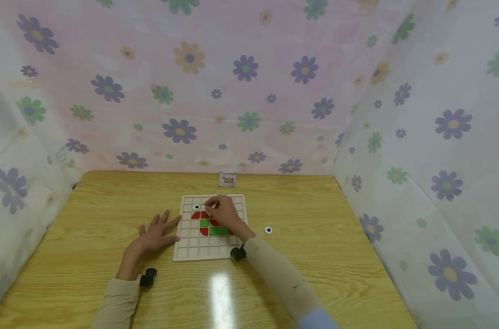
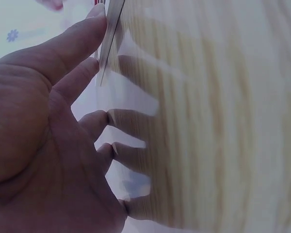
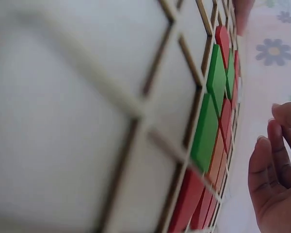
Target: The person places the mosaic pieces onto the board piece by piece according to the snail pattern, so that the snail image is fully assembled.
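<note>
A pale gridded board (image 1: 187, 251) lies on the table with red pieces (image 1: 204, 231) and green pieces (image 1: 218, 230) set in its squares. One round eye tile (image 1: 196, 207) is on its upper left part. My right hand (image 1: 224, 213) hovers over the board with bent fingers, fingertips just right of that tile. Between the fingers (image 3: 262, 153) in the right wrist view no piece shows. My left hand (image 1: 154, 236) rests spread on the table, its thumb and index finger touching the board's left edge. The right hand covers some of the pieces.
A second round eye tile (image 1: 268, 230) lies on the wooden table (image 1: 315, 274) right of the board. Behind the board sits a small picture card (image 1: 227, 179). Flowered sheets (image 1: 216, 151) enclose the table at the back and sides.
</note>
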A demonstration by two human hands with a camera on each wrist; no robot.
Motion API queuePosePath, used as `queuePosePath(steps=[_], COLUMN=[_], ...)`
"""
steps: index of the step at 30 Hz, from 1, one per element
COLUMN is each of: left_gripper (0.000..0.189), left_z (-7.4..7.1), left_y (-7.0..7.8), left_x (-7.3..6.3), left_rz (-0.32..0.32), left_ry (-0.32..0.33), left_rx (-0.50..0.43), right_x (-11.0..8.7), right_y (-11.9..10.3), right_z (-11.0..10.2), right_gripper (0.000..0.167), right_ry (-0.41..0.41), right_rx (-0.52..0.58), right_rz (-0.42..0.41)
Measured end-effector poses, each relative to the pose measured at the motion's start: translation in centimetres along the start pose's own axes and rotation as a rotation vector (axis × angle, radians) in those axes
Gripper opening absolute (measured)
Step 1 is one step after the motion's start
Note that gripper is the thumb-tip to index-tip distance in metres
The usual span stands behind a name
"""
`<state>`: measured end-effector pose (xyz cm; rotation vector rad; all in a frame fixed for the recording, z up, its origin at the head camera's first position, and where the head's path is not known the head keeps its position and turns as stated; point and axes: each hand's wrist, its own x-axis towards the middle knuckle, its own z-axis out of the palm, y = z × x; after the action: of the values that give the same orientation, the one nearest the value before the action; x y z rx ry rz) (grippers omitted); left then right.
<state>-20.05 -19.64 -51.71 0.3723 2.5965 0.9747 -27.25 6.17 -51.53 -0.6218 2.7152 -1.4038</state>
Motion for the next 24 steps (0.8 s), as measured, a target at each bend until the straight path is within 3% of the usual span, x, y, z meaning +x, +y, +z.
queuePosePath(steps=[6, 11, 18, 24], left_gripper=[0.074, 0.074, 0.076, 0.074], left_z=[0.1, 0.0, -0.2, 0.0], left_y=[0.1, -0.1, -0.4, 0.0], left_x=[-0.1, -0.1, 0.0, 0.1], left_rz=[0.006, 0.015, 0.012, 0.008], left_ry=[0.0, -0.005, -0.004, -0.003], left_rx=[-0.013, -0.017, -0.008, -0.009], right_x=[-3.3, -5.9, -8.8, -10.9], right_y=[1.3, 3.2, 5.5, 6.5], right_z=[-2.9, -5.7, -9.0, -11.3], right_gripper=[0.014, 0.013, 0.018, 0.027], right_ry=[0.02, 0.071, 0.139, 0.108], right_rx=[0.098, 0.106, 0.02, -0.093], right_rz=[-0.007, 0.022, 0.13, 0.256])
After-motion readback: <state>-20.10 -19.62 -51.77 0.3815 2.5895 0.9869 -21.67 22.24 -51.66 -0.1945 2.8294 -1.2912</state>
